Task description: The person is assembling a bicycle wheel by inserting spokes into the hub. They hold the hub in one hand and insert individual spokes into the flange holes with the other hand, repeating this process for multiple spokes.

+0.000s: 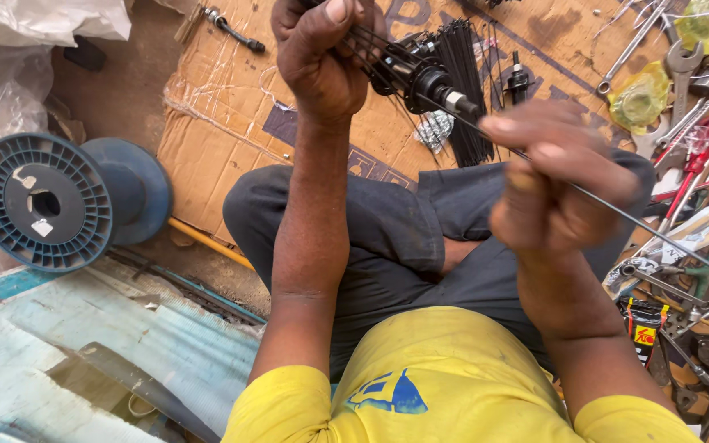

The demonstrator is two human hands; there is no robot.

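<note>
Hub: one black wheel hub (427, 80), held up above the person's lap, over the cardboard sheet (223, 123); several thin spokes already fan from its flange toward the left hand.
Left hand: the left hand (322, 57) sits just left of the hub, its grip closed around a small fan of spokes that run to the hub.
Right hand: the right hand (564, 184) is below and right of the hub, its grip pinched shut on one long spoke (617, 213) whose far end reaches up to the hub's axle end.
Step in hand: by the look of it, lacing spokes into the hub, with one spoke being fed at the flange.
Next move calls for: probably a steady hub and a fine aim of the spoke tip at a free flange hole, without tangling the spokes already seated.
Loose spokes: one black bundle (463, 74) on the cardboard just behind the hub; too many to count.
Second part: one small black axle piece (519, 82) standing right of the hub.
Spools: one blue plastic spool (63, 201), well left of the hub.
Tools: a scatter of spanners and screwdrivers (683, 107) right of the hub, overlapping, count unclear; one ratchet handle (235, 31) far left of the hub.
Bags: two yellowish plastic bags (640, 100) right of the hub.
</note>
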